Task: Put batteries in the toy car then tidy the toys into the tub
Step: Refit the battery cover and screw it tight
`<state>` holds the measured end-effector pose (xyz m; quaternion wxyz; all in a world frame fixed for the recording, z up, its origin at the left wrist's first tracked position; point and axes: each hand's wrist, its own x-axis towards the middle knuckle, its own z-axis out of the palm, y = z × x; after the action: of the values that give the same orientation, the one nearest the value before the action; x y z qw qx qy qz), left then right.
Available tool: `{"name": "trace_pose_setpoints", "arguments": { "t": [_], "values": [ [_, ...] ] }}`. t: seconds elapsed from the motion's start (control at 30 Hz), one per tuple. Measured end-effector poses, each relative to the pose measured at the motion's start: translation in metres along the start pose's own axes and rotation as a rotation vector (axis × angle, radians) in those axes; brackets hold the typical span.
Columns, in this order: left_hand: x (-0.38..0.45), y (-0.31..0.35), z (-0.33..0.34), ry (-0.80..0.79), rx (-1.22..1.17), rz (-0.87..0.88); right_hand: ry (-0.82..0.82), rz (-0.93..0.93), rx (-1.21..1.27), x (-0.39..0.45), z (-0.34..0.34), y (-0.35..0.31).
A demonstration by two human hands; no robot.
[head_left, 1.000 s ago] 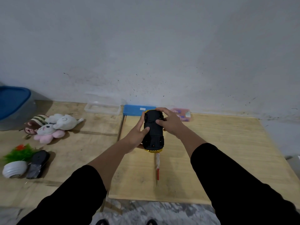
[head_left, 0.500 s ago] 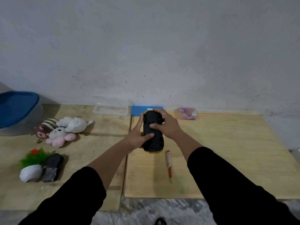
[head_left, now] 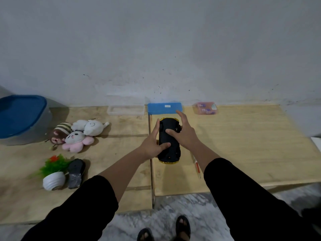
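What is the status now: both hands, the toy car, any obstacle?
Left hand grips toy car, underside up. Right hand presses thumb on it, fingers spread. Screwdriver lies on table beside car. Nothing blocking.

The toy car (head_left: 169, 145) is turned upside down, its black underside facing up and a yellow body edge showing at both ends. It sits lengthwise on the bench (head_left: 243, 145), just in front of the blue box (head_left: 165, 108) at the wall. The tub (head_left: 20, 119), grey with a blue lid on it, stands far to the left of the car, against the wall. The plush toys (head_left: 78, 134) lie in a heap between tub and car: a striped brown one, a white one and a pink-and-white one, touching each other.
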<state>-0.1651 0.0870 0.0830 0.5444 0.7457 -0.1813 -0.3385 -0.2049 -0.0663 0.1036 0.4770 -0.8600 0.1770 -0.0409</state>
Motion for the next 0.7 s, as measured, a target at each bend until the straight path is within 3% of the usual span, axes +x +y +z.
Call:
{"name": "trace_pose_setpoints", "arguments": {
  "t": [0.23, 0.43, 0.57, 0.7],
  "values": [
    [-0.002, -0.023, 0.000, 0.010, 0.004, -0.009, -0.058, 0.113, 0.031, -0.019, 0.016, 0.027],
    [0.004, -0.037, 0.005, 0.026, -0.032, -0.060, 0.038, 0.221, 0.064, -0.024, 0.023, 0.053],
    [0.007, -0.050, 0.002, 0.034, -0.032, -0.111, 0.115, 0.232, -0.188, -0.029, 0.013, 0.088],
    [0.010, -0.061, 0.002, 0.044, -0.034, -0.152, 0.043, 0.381, -0.357, -0.021, 0.011, 0.115]
  ]
}}
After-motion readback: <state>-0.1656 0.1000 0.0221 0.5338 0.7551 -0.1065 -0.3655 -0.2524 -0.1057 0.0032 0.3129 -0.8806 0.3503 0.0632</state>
